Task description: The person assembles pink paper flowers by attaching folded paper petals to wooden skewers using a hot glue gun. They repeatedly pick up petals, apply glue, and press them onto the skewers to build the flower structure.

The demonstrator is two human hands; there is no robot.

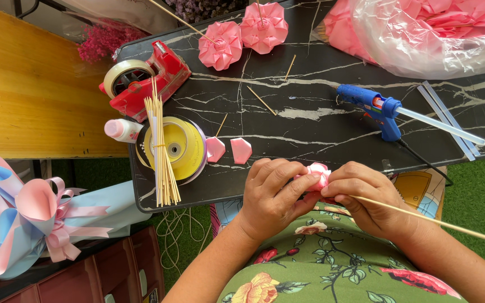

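My left hand (269, 193) and my right hand (366, 199) meet over my lap, both pinching a small pink ribbon flower (316, 174) between the fingertips. A thin wooden stick (439, 223) runs from under my right hand out to the lower right. Two folded pink ribbon petals (229, 150) lie on the black marble table (321, 118) just beyond my left hand. Further back rest two finished pink ribbon flowers (243, 35) on sticks.
A blue glue gun (378, 108) lies at right with clear glue sticks (447, 119) beside it. At left are a bundle of wooden skewers (162, 151) over a yellow ribbon spool (178, 147), a red tape dispenser (144, 78), and a small bottle (120, 129). A bag of pink flowers (422, 31) sits back right; a pink-and-blue bouquet (29, 219) lies lower left.
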